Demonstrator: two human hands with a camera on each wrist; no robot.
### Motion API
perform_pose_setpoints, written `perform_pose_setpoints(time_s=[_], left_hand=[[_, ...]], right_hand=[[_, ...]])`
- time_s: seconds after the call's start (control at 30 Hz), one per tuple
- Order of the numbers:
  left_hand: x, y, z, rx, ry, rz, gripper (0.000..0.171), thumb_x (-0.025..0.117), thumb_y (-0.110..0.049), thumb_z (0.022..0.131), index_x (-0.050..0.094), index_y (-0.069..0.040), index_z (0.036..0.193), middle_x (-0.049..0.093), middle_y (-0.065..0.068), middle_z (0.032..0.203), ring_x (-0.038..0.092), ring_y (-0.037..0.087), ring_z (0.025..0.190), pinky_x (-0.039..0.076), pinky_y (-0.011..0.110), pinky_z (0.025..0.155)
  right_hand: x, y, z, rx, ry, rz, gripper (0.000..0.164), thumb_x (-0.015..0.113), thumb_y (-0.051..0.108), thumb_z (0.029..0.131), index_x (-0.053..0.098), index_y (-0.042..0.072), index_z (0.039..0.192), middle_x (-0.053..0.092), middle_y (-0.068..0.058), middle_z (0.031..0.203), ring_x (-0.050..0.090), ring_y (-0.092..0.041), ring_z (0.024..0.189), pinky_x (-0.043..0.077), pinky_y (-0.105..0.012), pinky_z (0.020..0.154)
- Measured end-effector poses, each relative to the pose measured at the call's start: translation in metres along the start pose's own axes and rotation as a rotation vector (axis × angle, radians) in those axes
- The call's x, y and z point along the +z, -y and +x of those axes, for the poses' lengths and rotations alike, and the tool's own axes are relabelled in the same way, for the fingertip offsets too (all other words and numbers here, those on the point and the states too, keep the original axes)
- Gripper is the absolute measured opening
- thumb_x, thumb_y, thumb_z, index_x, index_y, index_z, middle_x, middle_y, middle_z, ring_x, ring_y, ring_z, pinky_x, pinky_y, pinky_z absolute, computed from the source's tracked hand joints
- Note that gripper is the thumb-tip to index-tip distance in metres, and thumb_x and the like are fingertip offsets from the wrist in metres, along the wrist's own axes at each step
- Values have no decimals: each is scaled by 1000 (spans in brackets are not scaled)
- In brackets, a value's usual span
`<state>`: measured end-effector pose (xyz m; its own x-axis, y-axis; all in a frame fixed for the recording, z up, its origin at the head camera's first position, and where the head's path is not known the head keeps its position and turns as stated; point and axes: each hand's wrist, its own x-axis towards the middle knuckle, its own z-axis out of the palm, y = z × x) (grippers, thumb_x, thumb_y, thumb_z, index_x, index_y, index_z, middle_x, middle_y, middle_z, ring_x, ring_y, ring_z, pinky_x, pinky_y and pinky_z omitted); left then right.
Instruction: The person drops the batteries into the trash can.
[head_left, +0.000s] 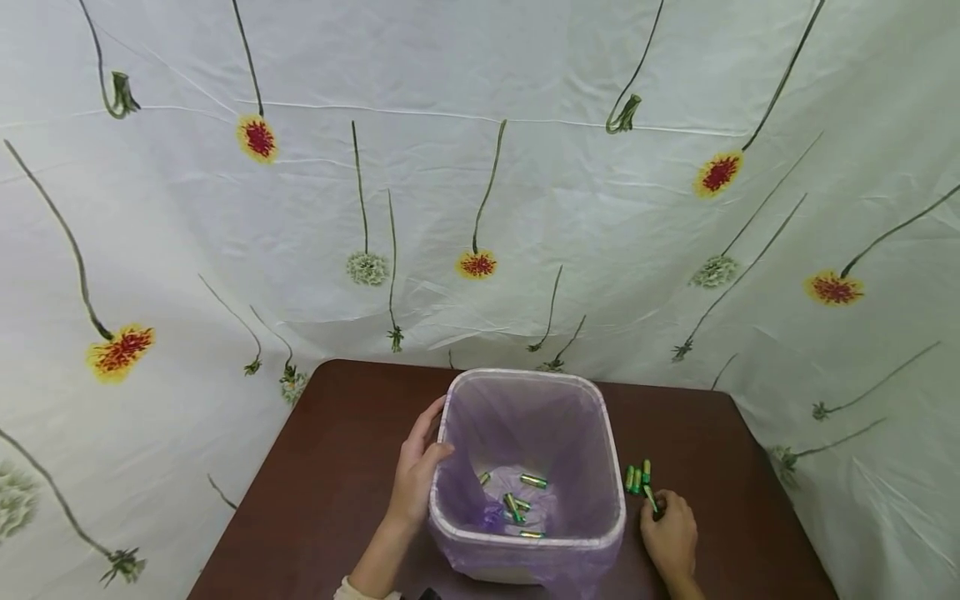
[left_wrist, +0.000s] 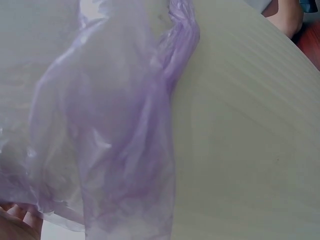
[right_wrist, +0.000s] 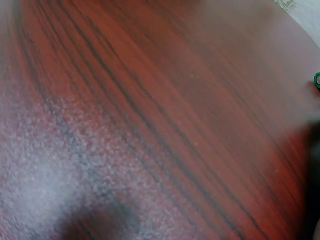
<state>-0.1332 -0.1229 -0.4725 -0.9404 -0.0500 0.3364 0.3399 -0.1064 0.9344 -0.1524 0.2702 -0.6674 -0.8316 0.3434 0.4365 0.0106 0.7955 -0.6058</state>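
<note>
A bin [head_left: 528, 542] lined with a thin purple bag [left_wrist: 125, 165] stands upright on the table. My left hand [head_left: 412, 479] grips its left rim, thumb over the top edge and fingers along the outside wall. Several green and gold batteries [head_left: 534, 481] lie scattered on the bag at the bottom of the bin. To the right of the bin, my right hand [head_left: 671, 533] pinches one green battery [head_left: 650, 497] between thumb and fingers, low over the table. Just beyond its fingertips is a small group of three batteries [head_left: 637, 479].
The dark reddish-brown wooden table [head_left: 360, 433] has rounded far corners. A white cloth [head_left: 570, 208] printed with flowers hangs behind it and along both sides. Loose bag film [head_left: 577, 575] drapes over the bin's near side.
</note>
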Motion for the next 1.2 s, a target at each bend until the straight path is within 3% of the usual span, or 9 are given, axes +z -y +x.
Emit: perform_pose_setpoints(time_s=[0.27,0.57,0.67,0.8,0.9,1.07,1.2], left_hand=[[-1,1,1,-13,-9,-6,64,46,9,89,42,5,153,47,27,151,52,26,129,47,24,97],[-2,2,4,8,-3,-7,64,46,9,89,42,7,152,47,28,151,49,33,132,45,24,99],[-2,2,3,-1,-4,-3,64,47,9,89,41,8,153,46,28,152,48,33,133,45,24,99],[-2,1,2,-8,-3,12,63,47,8,90,41,7,153,46,28,151,48,35,132,46,24,99],[-3,0,1,-3,-2,21,63,47,7,90,41,7,153,47,28,150,48,37,131,46,24,99],[-3,0,2,8,5,17,64,47,7,90,41,7,153,47,27,151,48,37,132,46,24,99],[-2,1,1,7,1,21,64,47,8,89,41,7,153,46,27,151,47,38,133,46,24,98]], right_hand=[[-5,4,-1,49,-42,104,15,65,-7,91,67,-13,104,62,-29,97,57,-46,91,43,-59,77],[-5,3,2,68,-59,168,16,61,-9,93,65,-14,108,58,-35,106,55,-53,100,42,-65,84],[-11,2,2,97,-14,181,18,60,-8,95,65,-14,111,57,-34,110,56,-51,101,44,-61,83],[-23,1,4,142,114,175,22,56,-4,100,63,-14,119,56,-31,115,56,-42,95,46,-45,75],[-26,1,7,106,124,173,22,58,-4,100,64,-13,118,59,-29,112,56,-38,91,44,-41,73],[-27,6,16,11,44,165,18,63,-8,95,68,-10,112,62,-27,107,59,-40,93,42,-46,74],[-33,13,25,-11,49,175,18,63,-8,94,69,-8,111,62,-25,108,59,-35,91,42,-33,73]])
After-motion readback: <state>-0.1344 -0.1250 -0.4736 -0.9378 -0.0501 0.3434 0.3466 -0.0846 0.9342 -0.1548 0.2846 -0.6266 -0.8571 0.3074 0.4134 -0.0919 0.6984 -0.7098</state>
